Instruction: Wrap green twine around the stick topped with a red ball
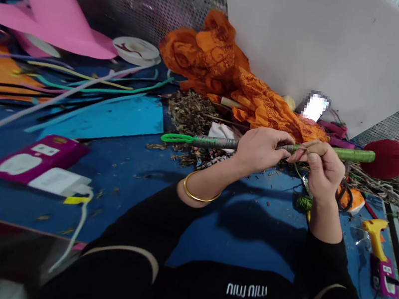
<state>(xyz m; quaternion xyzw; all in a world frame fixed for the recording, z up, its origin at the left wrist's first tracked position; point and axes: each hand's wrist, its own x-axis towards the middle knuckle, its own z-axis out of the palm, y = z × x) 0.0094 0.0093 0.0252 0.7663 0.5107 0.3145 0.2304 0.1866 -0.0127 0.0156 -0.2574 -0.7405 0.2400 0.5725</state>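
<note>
A long thin stick (355,154) lies level across both of my hands. Its right part is wrapped in green, its left part looks grey, and a bright green loop (177,138) is at the left end. My left hand (256,151) is closed around the grey middle of the stick. My right hand (325,170) pinches a thin green strand against the stick, its fingertips close to the left ones. Below the right hand lies a small bundle of green yarn (303,202). A dark red ball (386,159) is beyond the stick's right end.
Crumpled orange cloth (214,56) and dried plant stems (190,110) lie behind the stick. To the left are pipe cleaners, a blue sheet (124,120) and a purple power strip (37,159). A yellow glue gun (377,236) and scissors (345,195) are at right.
</note>
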